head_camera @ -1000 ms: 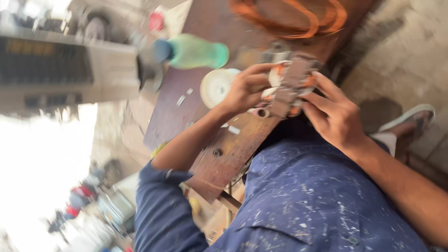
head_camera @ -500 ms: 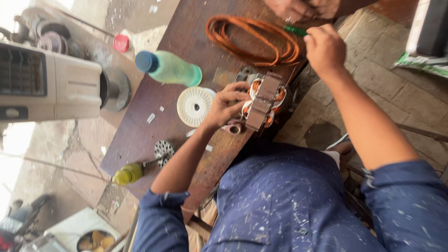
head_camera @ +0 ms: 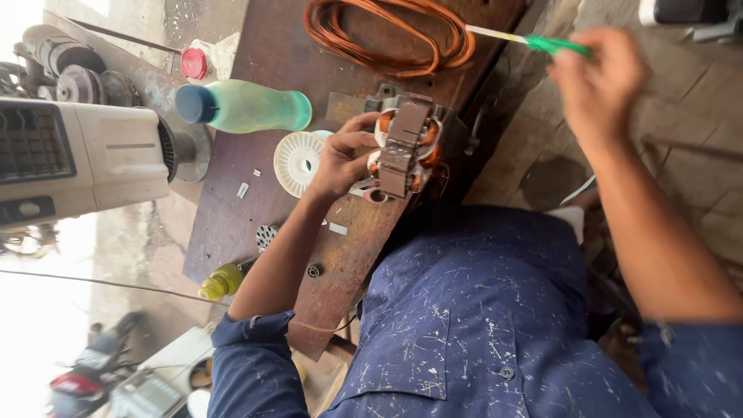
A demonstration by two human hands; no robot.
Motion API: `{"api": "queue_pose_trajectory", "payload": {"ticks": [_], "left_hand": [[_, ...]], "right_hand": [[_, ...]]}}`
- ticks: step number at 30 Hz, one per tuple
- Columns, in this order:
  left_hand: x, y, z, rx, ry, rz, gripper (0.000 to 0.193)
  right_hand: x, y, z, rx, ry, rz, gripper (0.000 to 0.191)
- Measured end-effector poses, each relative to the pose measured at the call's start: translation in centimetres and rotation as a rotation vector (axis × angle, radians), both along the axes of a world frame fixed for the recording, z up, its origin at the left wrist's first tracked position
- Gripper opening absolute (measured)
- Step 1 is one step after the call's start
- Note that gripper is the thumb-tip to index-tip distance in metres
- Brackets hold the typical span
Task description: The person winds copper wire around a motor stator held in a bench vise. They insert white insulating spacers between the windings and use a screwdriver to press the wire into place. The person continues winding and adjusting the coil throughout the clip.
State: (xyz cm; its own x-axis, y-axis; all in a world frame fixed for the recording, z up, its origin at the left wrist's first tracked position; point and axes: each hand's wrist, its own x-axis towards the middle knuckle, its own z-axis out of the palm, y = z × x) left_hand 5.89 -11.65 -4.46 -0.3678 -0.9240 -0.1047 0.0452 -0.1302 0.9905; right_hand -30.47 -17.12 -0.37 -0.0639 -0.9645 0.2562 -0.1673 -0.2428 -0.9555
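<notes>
Now your left hand (head_camera: pixel 338 159) is reaching across the bench (head_camera: pixel 232 217), fingers curling onto the stator (head_camera: pixel 404 149) at their 3 o'clock. Your right hand (head_camera: pixel 597 81), raised at 2 o'clock from the stator, is pinching a green-tipped stick (head_camera: pixel 534 41).

Crowding the stator (head_camera: pixel 406 147): white fan disc (head_camera: pixel 298 161) at nine o'clock, green bottle (head_camera: pixel 244 107) at ten, orange wire coil (head_camera: pixel 383 35) at twelve. Lying open: bare worktop (head_camera: pixel 232 224) toward eight o'clock.
</notes>
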Motion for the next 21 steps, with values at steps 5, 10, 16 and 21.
{"api": "queue_pose_trajectory", "payload": {"ticks": [5,10,16,21], "left_hand": [[1.0,0.2,0.8,-0.137,-0.183,-0.075,0.034],[1.6,-0.9,4.0,-0.303,-0.633,-0.227,0.035],[1.2,-2.9,5.0,-0.379,-0.714,-0.395,0.03],[1.4,-2.5,4.4,-0.288,-0.641,-0.358,0.028]], "right_hand": [[-3.4,11.3,1.8,0.379,-0.465,-0.013,0.013],[-2.0,15.0,2.4,0.367,-0.326,0.171,0.022],[1.5,12.6,2.2,0.159,-0.023,0.24,0.019],[1.7,11.5,2.0,0.153,0.162,0.341,0.021]]}}
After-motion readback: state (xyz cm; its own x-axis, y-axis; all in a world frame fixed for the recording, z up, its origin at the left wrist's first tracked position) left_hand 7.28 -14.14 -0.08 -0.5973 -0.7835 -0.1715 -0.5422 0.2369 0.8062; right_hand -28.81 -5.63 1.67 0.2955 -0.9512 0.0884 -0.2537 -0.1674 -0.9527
